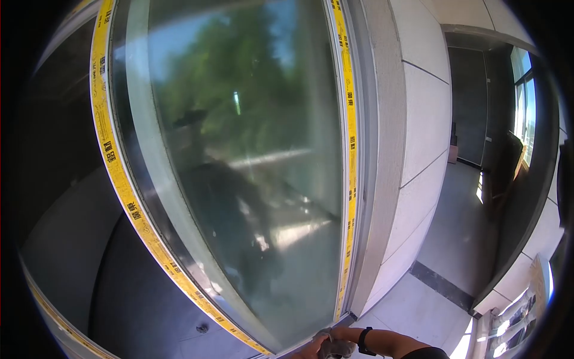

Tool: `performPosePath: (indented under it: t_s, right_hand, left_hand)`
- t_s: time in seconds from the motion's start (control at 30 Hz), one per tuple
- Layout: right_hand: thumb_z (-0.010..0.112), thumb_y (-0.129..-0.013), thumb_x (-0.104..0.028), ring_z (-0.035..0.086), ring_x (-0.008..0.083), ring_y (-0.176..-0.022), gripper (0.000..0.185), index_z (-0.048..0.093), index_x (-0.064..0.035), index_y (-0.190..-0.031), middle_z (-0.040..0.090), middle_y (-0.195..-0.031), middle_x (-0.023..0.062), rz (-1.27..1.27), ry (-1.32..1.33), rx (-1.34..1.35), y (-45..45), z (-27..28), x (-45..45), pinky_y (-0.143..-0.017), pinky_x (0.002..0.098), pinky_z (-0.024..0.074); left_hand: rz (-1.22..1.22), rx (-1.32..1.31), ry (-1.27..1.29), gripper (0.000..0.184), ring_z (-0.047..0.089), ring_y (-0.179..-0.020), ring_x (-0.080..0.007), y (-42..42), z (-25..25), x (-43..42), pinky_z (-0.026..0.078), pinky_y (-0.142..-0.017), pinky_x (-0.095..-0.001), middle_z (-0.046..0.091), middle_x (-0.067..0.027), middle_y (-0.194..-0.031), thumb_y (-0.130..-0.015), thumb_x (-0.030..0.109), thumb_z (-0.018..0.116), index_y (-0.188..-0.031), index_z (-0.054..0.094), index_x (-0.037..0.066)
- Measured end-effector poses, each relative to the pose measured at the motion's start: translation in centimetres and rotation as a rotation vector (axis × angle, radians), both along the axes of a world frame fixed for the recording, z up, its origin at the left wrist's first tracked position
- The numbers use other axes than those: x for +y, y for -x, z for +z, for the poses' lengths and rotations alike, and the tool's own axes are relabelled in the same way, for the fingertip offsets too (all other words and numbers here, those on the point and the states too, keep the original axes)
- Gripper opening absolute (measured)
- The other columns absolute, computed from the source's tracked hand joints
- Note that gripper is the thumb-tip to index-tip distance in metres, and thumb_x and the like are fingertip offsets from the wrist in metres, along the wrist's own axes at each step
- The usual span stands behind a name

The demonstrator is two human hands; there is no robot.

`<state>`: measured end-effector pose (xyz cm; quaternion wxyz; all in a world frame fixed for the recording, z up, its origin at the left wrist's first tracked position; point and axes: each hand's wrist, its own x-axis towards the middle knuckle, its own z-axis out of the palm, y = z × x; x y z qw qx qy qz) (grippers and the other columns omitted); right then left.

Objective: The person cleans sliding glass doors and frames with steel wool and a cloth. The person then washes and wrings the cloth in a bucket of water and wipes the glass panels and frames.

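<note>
At the bottom edge, my right hand (342, 334) reaches in from the right, with a black band (364, 341) round its wrist. Its fingers curl over a small greyish, see-through bundle (336, 349) that looks like crumpled plastic. My left hand (310, 349) is against the bundle's left side, partly cut off by the frame. Both hands seem closed on it, though most fingertips are hidden. Just above them is the lower corner of a tall glass panel (257, 197), its frame covered with yellow printed tape (351, 155).
Left of the panel, an opening shows a dark floor (149, 287) with a small dark lump (202, 328) on it. A tiled wall (421, 125) stands at the right, beside a doorway into another room. Plastic-wrapped material (514, 320) leans at the lower right.
</note>
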<state>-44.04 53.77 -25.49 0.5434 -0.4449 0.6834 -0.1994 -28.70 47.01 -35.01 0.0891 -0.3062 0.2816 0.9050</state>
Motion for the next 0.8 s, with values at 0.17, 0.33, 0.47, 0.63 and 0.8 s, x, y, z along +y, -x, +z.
performPosePath:
  t_s: [0.17,0.33,0.47,0.63,0.8]
  right_hand:
    - [0.057,-0.085,-0.025,0.056,0.0242,-0.101,0.035,0.057,-0.0033,-0.112,0.059,-0.111,0.0109,-0.651,-0.143,-0.527,-0.2,3.6,1.2,-0.084,0.0354,0.0466]
    - [0.066,-0.078,-0.011,0.060,0.0237,-0.092,0.031,0.058,-0.0008,-0.106,0.061,-0.103,0.0120,-0.966,0.372,-0.844,-2.4,12.7,3.2,-0.082,0.0353,0.0489]
    - [0.072,-0.071,-0.007,0.057,0.0188,-0.085,0.025,0.059,-0.0025,-0.093,0.057,-0.099,0.0082,-0.828,0.577,-0.695,-2.2,17.8,3.2,-0.079,0.0304,0.0474]
    - [0.078,-0.068,-0.016,0.041,0.0244,-0.114,0.029,0.062,-0.0019,-0.088,0.038,-0.111,0.0081,-0.560,1.227,0.557,-3.8,29.8,5.2,-0.095,0.0355,0.0349]
    - [0.078,-0.067,-0.021,0.036,0.0214,-0.118,0.048,0.055,-0.0036,-0.106,0.037,-0.121,0.0104,-0.621,1.523,0.129,-5.4,30.5,3.2,-0.099,0.0354,0.0299]
  left_hand:
    - [0.238,0.154,-0.011,0.044,0.058,-0.080,-0.0153,-3.3,17.7,1.9,0.049,-0.066,-0.0288,0.061,-0.0036,-0.093,-0.081,0.030,0.066,-0.114,0.054,0.003]
    - [0.045,0.257,0.685,0.054,0.061,-0.081,-0.0178,-5.0,19.2,-2.7,0.054,-0.072,-0.0270,0.062,-0.0053,-0.093,-0.079,0.033,0.068,-0.121,0.050,0.005]
    - [0.459,0.441,0.677,0.042,0.049,-0.111,-0.0251,-4.8,28.3,-2.2,0.041,-0.094,-0.0388,0.049,-0.0097,-0.116,-0.072,0.002,0.071,-0.111,0.057,0.005]
    - [0.546,0.497,2.134,0.039,0.038,-0.118,-0.0279,-5.9,37.5,-3.8,0.035,-0.097,-0.0377,0.037,-0.0127,-0.128,-0.065,0.003,0.073,-0.103,0.062,0.004]
    - [0.771,0.647,2.064,0.036,0.042,-0.114,-0.0292,-4.6,41.4,-3.8,0.037,-0.095,-0.0371,0.038,-0.0156,-0.128,-0.063,0.003,0.069,-0.099,0.063,0.002]
